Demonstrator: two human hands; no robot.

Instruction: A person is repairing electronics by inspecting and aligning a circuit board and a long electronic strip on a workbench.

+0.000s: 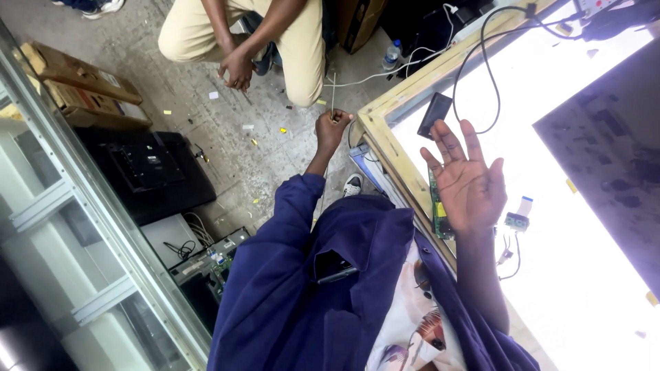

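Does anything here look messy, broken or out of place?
Yes. Small yellow and white scraps lie scattered over the grey concrete floor, and a bare green circuit board sits loose at the pale wooden frame's edge, under the open right hand.

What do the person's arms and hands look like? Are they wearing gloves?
No gloves. Both hands are bare: the left hand and the right hand. The left arm is covered to the wrist by a long dark blue sleeve. The right forearm is bare, with the blue sleeve pushed up. No rings or watch can be seen.
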